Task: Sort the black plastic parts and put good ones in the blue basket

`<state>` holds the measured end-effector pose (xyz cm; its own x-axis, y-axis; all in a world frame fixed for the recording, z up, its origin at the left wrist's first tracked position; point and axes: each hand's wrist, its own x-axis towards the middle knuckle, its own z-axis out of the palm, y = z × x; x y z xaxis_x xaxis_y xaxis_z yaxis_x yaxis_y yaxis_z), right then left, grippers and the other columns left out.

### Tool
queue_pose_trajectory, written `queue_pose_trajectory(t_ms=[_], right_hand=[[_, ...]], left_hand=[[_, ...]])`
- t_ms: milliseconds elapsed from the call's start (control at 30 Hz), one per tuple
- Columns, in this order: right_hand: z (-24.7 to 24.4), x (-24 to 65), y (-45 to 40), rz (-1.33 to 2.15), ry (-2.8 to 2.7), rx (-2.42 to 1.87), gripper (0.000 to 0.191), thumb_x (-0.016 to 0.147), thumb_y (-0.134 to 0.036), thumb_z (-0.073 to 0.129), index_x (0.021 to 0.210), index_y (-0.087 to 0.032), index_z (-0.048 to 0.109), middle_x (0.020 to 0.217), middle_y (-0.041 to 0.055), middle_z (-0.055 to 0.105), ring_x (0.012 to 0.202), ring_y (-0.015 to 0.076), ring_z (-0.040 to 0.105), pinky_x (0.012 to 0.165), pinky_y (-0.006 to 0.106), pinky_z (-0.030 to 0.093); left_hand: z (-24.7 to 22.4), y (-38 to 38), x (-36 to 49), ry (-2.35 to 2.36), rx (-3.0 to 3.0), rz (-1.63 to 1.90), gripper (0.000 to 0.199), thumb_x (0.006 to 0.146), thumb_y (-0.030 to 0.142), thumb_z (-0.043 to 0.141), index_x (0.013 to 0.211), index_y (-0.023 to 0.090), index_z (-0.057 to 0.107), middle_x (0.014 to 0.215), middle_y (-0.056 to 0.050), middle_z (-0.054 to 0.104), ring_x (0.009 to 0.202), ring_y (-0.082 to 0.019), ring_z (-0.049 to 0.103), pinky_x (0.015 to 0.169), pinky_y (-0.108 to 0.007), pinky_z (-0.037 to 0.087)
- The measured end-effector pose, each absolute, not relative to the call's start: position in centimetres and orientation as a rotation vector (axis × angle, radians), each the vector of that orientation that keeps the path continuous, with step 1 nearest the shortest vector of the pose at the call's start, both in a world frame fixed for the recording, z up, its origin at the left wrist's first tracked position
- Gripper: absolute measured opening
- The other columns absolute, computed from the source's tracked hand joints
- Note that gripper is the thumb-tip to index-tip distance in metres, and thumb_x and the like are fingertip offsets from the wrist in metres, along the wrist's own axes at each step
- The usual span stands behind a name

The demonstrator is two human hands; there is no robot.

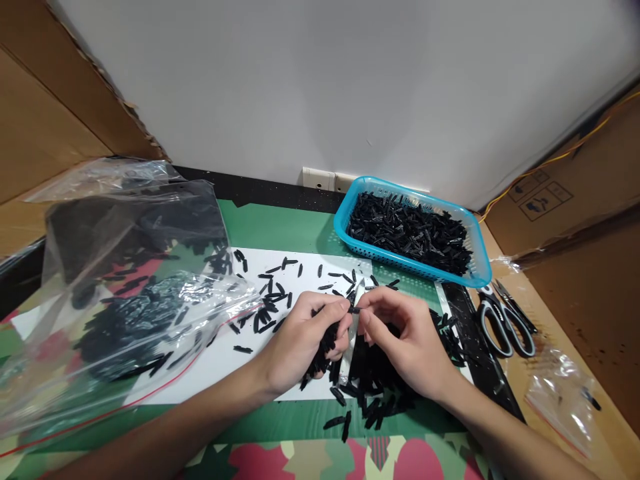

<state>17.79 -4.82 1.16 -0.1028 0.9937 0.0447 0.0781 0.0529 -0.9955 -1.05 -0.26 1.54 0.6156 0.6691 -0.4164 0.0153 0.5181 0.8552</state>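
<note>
My left hand (316, 327) is closed round a clump of small black strips (329, 339), its thumb and forefinger pinching one end of a single black strip (355, 310). The other end of that strip is between the thumb and forefinger of my right hand (403, 333), which is also closed. Between and below the hands a flat pale blade-like tool (349, 357) lies on a dark pile of strips (370, 373). Loose strips (267, 310) are scattered over the white paper (200, 373) to the left. What the strips are made of I cannot tell.
A blue plastic basket (487, 257) full of black strips stands at the back right. At left lies a clear zip bag (190, 293) with more strips. Scissors (503, 327) and a small clear bag (560, 393) lie at right. Cardboard boxes (575, 200) flank the table.
</note>
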Motion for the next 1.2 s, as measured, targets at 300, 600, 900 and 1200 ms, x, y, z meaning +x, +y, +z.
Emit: queue_pose_trajectory(t_ms=[300, 600, 900, 1200], right_hand=[[1.7, 18.3, -4.7, 0.790, -1.701, -1.238, 0.011, 0.104, -0.022, 0.060, 0.096, -0.020, 0.068, 0.078, -0.0012, 0.071, 0.066, 0.0122, 0.062, 0.062, 0.024, 0.049], [3.5, 25.2, -1.8, -0.294, -1.701, -1.457, 0.010, 0.098, -0.019, 0.069, 0.107, -0.021, 0.072, 0.104, 0.0082, 0.076, 0.100, 0.0270, 0.070, 0.091, 0.043, 0.055], [2.7, 19.2, -5.1, 0.454, -1.986, -0.951, 0.020, 0.098, -0.010, 0.071, 0.117, -0.019, 0.070, 0.103, 0.0076, 0.074, 0.095, 0.0219, 0.069, 0.083, 0.038, 0.057], [1.9, 18.3, -5.2, 0.685, -1.995, -0.967, 0.012, 0.105, -0.016, 0.065, 0.112, -0.022, 0.072, 0.100, 0.0068, 0.073, 0.090, 0.0209, 0.065, 0.080, 0.036, 0.054]], left_hand=[[1.9, -0.3, -0.9, 0.836, 0.928, 0.458, 0.044, 0.100, 0.053, 0.057, 0.071, 0.020, 0.052, 0.052, 0.005, 0.044, 0.043, -0.008, 0.029, 0.032, -0.014, 0.028], [2.1, -0.3, -0.8, 0.837, 0.839, 0.426, 0.039, 0.097, 0.047, 0.057, 0.068, 0.021, 0.051, 0.052, 0.005, 0.041, 0.047, -0.010, 0.030, 0.031, -0.013, 0.024], [2.1, -0.6, -0.8, 0.935, 0.956, 0.444, 0.039, 0.098, 0.052, 0.053, 0.074, 0.022, 0.052, 0.055, 0.005, 0.046, 0.046, -0.011, 0.037, 0.033, -0.016, 0.029], [2.2, -0.9, -0.6, 1.058, 1.124, 0.447, 0.042, 0.098, 0.055, 0.053, 0.073, 0.022, 0.049, 0.057, 0.004, 0.049, 0.050, -0.012, 0.046, 0.040, -0.019, 0.031]])
